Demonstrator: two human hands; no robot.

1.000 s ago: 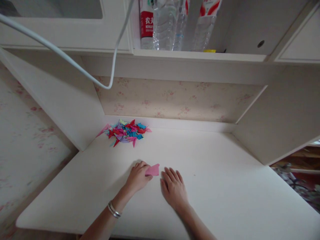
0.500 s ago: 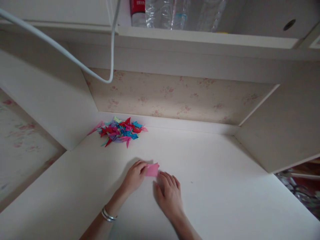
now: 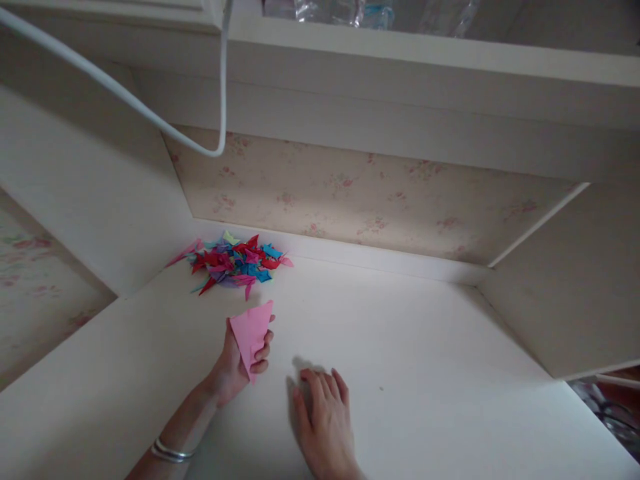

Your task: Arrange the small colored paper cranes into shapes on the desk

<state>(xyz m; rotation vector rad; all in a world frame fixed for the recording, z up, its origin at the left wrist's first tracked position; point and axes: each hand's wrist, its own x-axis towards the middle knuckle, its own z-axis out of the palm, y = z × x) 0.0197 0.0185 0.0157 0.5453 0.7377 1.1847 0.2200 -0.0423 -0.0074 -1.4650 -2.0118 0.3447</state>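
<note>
My left hand (image 3: 239,365), palm turned up and a silver bangle (image 3: 170,452) on its wrist, holds a folded piece of pink paper (image 3: 253,330). The paper is roughly triangular, its point toward me, and the fingertips curl round its right edge. To the right, apart from the paper, my right hand (image 3: 326,417) rests at the white desktop with nothing in it, thumb away from the fingers. Beyond my left hand lies a heap of colourful folded paper pieces (image 3: 233,261) in red, pink, blue and purple.
A white bent rod or cable (image 3: 150,113) hangs at the upper left. The shelf (image 3: 400,50) above the desk (image 3: 425,347) holds clear plastic bottles (image 3: 330,10). Side panels (image 3: 570,280) close in the desk left and right. A small speck (image 3: 381,389) lies right of my right hand.
My left hand has turned palm up and moved left with the pink paper, which now shows a larger, triangular face. My right hand has drawn slightly back toward me. The view has tilted down.
</note>
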